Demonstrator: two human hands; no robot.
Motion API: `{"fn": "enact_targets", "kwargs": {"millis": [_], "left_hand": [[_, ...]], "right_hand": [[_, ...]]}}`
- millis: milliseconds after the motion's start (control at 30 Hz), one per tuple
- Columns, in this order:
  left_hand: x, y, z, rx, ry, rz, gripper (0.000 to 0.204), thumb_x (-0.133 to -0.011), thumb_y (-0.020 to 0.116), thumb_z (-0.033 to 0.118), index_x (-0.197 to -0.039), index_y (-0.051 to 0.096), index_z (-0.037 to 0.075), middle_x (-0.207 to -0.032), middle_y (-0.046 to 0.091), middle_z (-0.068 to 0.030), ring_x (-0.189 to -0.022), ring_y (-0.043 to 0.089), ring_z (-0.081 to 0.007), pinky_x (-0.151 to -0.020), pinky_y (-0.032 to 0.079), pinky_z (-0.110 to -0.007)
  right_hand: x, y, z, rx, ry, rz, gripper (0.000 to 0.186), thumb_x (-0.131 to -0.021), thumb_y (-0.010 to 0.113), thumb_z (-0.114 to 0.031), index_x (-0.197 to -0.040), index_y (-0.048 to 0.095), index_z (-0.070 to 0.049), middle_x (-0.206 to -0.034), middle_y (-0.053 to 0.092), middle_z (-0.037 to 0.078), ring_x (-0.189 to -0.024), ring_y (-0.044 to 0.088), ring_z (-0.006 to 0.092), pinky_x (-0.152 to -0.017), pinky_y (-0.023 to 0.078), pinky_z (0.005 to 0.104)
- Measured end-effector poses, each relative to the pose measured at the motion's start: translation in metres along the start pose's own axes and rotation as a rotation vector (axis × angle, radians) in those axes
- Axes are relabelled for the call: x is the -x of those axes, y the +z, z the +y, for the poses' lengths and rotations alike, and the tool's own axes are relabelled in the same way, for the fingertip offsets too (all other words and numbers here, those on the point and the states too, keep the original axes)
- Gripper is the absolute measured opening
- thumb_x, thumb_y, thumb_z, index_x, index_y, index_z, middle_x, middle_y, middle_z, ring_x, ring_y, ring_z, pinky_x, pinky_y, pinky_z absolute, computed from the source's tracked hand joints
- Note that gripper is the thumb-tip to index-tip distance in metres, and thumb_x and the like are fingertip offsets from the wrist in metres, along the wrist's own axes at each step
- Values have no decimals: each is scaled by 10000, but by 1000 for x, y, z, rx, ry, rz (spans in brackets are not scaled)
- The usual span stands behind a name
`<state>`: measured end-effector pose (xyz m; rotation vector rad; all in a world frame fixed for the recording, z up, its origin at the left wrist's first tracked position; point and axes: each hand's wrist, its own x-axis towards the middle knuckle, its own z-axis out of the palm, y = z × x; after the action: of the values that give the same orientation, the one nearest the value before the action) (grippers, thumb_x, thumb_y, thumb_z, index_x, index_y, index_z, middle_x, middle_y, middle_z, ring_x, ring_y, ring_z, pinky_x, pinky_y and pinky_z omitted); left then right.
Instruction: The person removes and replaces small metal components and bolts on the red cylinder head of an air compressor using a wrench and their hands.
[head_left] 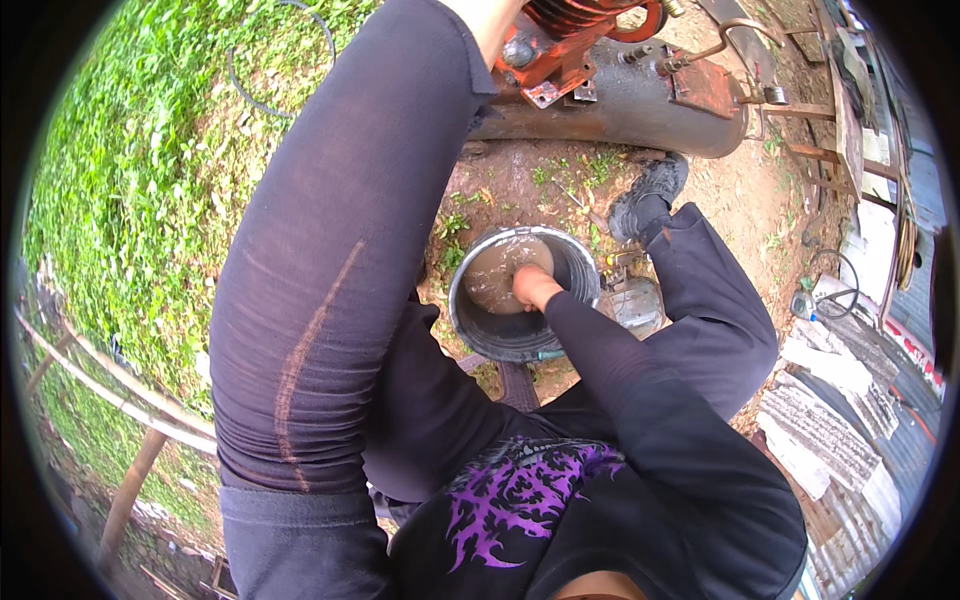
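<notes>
My right hand reaches down into a dark bucket, at the murky brown water inside it. Its fingers look curled together; their tips and whatever they hold are hidden. My left arm, in a dark sleeve, stretches far forward beside an orange-red machine part mounted on a rusty tank. Only the bare wrist shows there, and the left hand itself is cut off by the upper edge. The bucket stands on the ground between my legs.
A worn dark shoe is beyond the bucket on the right. Beside the bucket sits a clear container. Metal roofing sheets lie at the right, grass spreads at the left, and a dark hose lies on it.
</notes>
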<state>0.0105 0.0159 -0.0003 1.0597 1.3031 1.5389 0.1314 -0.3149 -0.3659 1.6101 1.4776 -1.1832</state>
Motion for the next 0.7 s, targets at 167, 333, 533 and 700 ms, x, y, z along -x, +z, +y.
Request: {"fn": "enact_targets", "kwargs": {"millis": [167,333,533,700], "left_hand": [[4,4,3,-34,-5,17,461,-885,814,339,-970,745,-110,-920,756,-215,-883,720,-249,-786,532,-361],[-17,3,-22,-5,101,-26,404,-899,786,340,-953,763,-60,-879,757,-203,-852,736,-241,-748,534,-370],[-16,1,-15,92,40,-110,389,-897,784,357,-956,775,-28,-858,760,-172,-790,728,-252,-709,534,-389],[-17,3,-16,45,61,-64,397,-887,786,355,-952,774,-37,-854,756,-188,-800,737,-270,-720,540,-384]], "right_hand": [[51,-91,25,203,-223,44,105,-853,657,-46,-887,726,26,-735,749,129,-665,755,198,-659,615,356],[179,-231,-22,-486,-232,151,196,-902,629,-24,-1096,640,-3,-773,719,95,-580,696,167,-515,543,307],[174,-288,-47,-83,-487,1016,208,-962,628,-176,-936,681,24,-778,685,284,-787,723,437,-737,584,489],[150,-287,-51,79,-490,1119,161,-960,603,-147,-934,643,7,-733,673,282,-740,712,450,-682,579,518]]}}
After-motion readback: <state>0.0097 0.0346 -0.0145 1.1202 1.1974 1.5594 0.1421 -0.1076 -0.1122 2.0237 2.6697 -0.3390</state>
